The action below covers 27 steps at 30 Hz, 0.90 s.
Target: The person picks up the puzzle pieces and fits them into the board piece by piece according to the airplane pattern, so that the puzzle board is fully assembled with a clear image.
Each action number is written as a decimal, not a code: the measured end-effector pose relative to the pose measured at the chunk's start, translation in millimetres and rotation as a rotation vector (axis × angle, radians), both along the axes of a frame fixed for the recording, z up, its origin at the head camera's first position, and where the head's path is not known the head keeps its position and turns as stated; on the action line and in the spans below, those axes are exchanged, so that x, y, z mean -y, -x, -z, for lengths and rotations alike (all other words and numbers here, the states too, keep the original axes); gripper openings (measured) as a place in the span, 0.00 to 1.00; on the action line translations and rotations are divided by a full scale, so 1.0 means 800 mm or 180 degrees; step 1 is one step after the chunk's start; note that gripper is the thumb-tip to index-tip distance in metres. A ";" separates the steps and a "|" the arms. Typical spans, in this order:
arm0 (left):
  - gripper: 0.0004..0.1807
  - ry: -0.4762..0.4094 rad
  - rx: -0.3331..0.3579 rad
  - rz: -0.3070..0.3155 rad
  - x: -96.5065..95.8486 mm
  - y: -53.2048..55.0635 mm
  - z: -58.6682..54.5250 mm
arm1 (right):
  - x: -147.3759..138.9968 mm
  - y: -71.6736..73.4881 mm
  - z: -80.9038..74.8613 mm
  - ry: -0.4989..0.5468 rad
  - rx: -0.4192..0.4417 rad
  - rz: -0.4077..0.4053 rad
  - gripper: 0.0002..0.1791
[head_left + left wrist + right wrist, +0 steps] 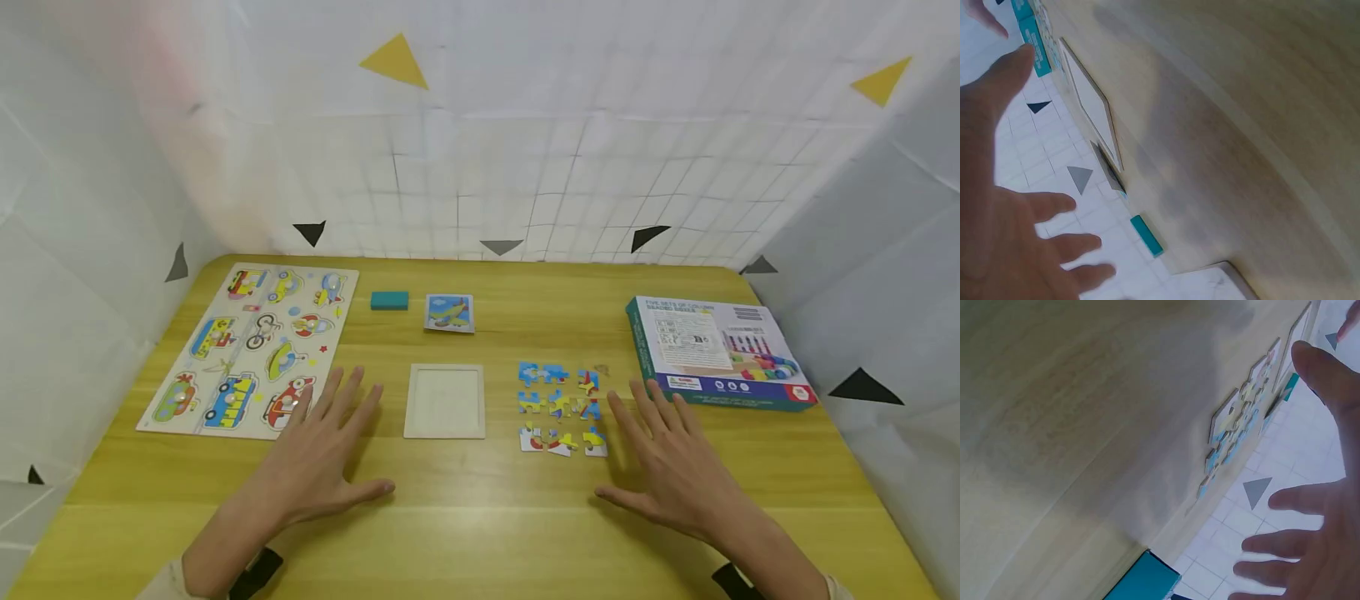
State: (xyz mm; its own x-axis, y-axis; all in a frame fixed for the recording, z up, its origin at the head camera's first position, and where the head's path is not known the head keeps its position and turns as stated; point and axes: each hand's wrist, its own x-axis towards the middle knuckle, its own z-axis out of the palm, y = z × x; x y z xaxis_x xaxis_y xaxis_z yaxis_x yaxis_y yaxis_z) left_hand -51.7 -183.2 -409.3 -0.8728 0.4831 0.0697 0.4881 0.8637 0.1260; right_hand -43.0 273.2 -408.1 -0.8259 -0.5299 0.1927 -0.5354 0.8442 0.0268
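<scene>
- The left hand (315,458) is spread, thumb out toward the middle, its fingers over the near right corner of the board (251,358); it holds nothing.
- The right hand (671,467) is spread too, holding nothing, between the pieces (558,404) and the box (720,354).
- Both hands seem raised off the table (480,517), perhaps to leave everything between them in sight.
- The pieces lie right of centre in loose rows, picture side up, probably so each can be seen and picked up singly.
- The tray (446,404) lies flat left of them; its raised rim would keep things in.
- Beyond it are the card (450,314) and, to its left, the block (389,301).
- Bare wood separates tray from pieces, and more runs to the near side.
- Room is tightest at the pieces' right edge, just beside the right fingertips.
</scene>
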 end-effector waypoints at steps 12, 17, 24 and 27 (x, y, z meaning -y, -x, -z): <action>0.58 -0.0557 0.0126 0.0162 -0.005 0.025 0.004 | 0.020 0.018 -0.009 0.0827 -0.0002 -0.0309 0.41; 0.59 -0.0609 0.0176 0.0154 -0.010 0.035 0.008 | 0.026 0.027 -0.013 0.0917 0.0059 -0.0277 0.38; 0.60 -0.0726 0.0381 0.0010 -0.013 0.049 0.015 | 0.035 0.044 -0.016 0.0971 0.0052 -0.0340 0.35; 0.60 -0.0797 0.0513 -0.0004 -0.017 0.057 0.017 | 0.041 0.052 -0.018 0.0987 0.0047 -0.0356 0.34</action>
State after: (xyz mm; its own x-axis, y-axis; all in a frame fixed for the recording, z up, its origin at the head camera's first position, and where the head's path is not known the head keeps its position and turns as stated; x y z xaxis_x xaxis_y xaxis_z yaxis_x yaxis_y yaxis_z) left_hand -97.3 -170.0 -422.8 -0.8829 0.4672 0.0470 0.4433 0.7965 0.4111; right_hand -84.4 240.6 -393.7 -0.7697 -0.5356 0.3474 -0.6237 0.7468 -0.2307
